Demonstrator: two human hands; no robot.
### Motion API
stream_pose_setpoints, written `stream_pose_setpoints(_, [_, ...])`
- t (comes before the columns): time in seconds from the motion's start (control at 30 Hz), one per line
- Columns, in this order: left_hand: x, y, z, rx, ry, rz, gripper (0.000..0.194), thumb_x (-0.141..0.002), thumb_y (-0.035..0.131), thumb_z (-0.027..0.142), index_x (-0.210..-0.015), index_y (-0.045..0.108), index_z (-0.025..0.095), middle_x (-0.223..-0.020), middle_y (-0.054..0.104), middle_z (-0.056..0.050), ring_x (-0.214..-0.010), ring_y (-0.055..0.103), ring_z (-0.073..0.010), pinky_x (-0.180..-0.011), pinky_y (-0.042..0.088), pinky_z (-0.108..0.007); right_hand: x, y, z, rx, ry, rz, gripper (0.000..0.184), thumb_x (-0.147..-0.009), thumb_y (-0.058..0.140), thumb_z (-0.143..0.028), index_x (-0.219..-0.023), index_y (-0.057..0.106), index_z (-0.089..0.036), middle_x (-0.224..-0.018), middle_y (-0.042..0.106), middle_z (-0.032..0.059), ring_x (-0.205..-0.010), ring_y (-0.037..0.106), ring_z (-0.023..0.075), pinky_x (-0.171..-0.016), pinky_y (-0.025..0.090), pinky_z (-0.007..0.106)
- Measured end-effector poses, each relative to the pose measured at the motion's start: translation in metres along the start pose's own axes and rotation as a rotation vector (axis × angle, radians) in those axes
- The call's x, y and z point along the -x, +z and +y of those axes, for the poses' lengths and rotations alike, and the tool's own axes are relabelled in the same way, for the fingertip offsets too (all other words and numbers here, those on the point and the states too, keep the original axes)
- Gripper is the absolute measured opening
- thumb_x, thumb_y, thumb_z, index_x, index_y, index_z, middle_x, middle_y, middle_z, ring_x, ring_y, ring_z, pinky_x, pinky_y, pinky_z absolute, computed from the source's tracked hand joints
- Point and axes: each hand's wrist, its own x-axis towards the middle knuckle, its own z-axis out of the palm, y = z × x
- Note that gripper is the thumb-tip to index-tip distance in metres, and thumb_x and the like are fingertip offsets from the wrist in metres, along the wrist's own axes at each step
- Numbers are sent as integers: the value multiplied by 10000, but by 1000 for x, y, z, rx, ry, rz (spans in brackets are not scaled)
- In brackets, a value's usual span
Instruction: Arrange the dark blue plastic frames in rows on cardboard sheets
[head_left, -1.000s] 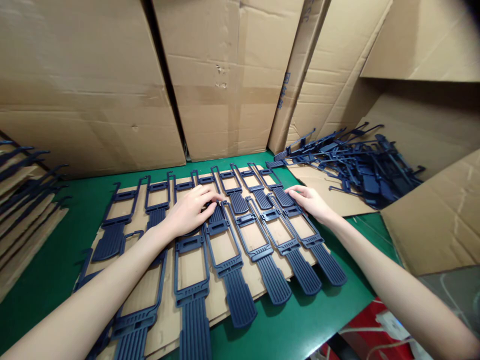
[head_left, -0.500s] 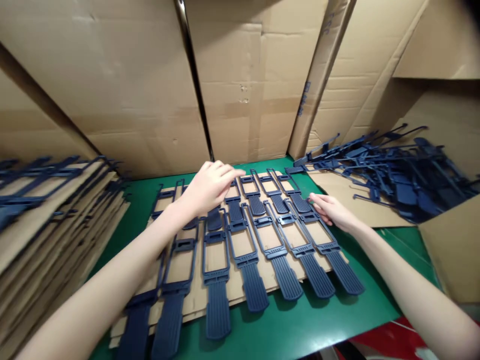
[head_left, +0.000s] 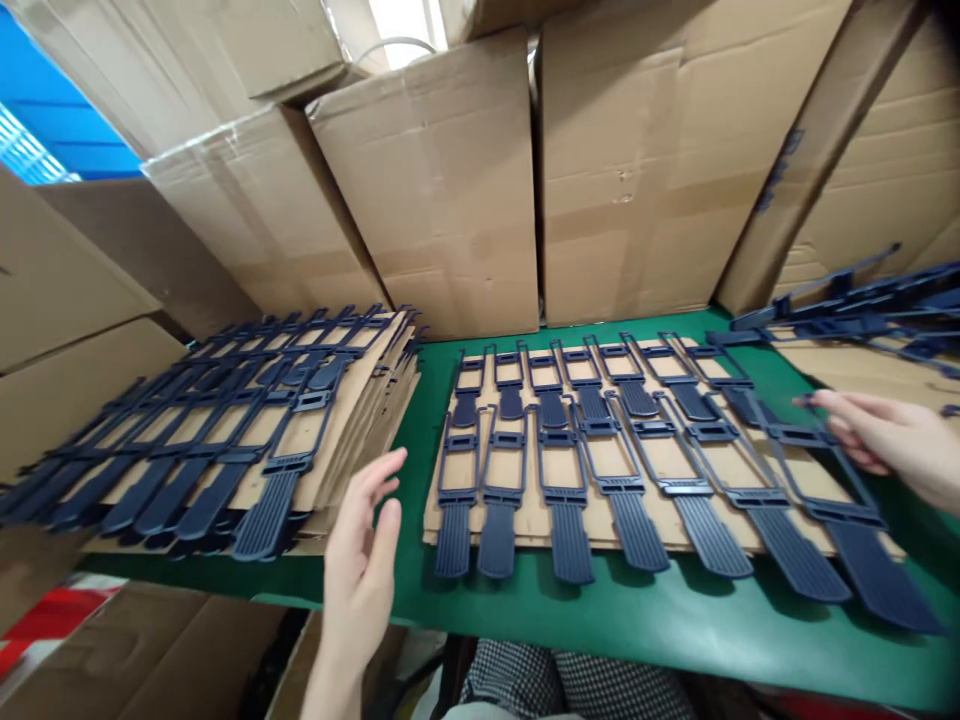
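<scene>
Several dark blue plastic frame parts point(head_left: 600, 450) lie in two rows on a cardboard sheet point(head_left: 525, 520) on the green table point(head_left: 675, 630). My left hand point(head_left: 367, 560) hovers open, fingers apart, over the table's front edge just left of that sheet, holding nothing. My right hand point(head_left: 892, 440) is at the right end of the sheet, fingers stretched out and touching the top of the rightmost blue part point(head_left: 825, 480).
A stack of cardboard sheets point(head_left: 352, 440) loaded with more blue parts point(head_left: 225, 430) stands at the left. Loose blue parts point(head_left: 885, 300) are heaped at the far right. Large cardboard boxes point(head_left: 450, 190) wall the back. More boxes sit under the table edge.
The view has swung left, bringing the left stack into sight. My left hand has come off the blue parts and back to the front edge. My right hand stays at the sheet's right end.
</scene>
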Motion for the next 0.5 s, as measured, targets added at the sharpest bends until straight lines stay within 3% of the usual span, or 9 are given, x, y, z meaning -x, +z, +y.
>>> stream_pose_setpoints(0.1, [20,9,-45,79,-229,-49,336,-931,415,350,-1232,499,228,-1326,491,-78,-1200,483,-223,-1016,397,-376,12,-6,7,-214,145,-103,599,-634,572,-720,-963,583,-219,-524,357,-19,-406,306,102,-374,219,276])
stream_pose_setpoints(0.23, [25,20,-65,97,-279,-173,364,-908,449,410,-1217,529,235,-1345,469,-79,-1174,496,-231,-951,445,-353,31,-10,11,-247,277,-173,467,-556,713,-574,-785,596,-185,-626,495,47,-501,427,121,-427,337,275])
stream_pose_setpoints(0.37, [18,23,-77,93,-266,-175,411,-864,500,469,-1204,546,242,-1341,465,-70,-1091,541,-231,-847,491,-314,47,-8,12,-282,222,-156,360,-661,671,-479,-814,613,-159,-713,565,70,-535,460,113,-452,365,247])
stream_pose_setpoints(0.5, [10,24,-93,109,-332,-156,531,-771,574,559,-1177,576,216,-1266,524,-80,-888,611,-207,-715,506,-282,54,0,6,-242,127,-86,341,-712,644,-419,-889,628,-128,-613,547,39,-474,400,94,-437,317,242])
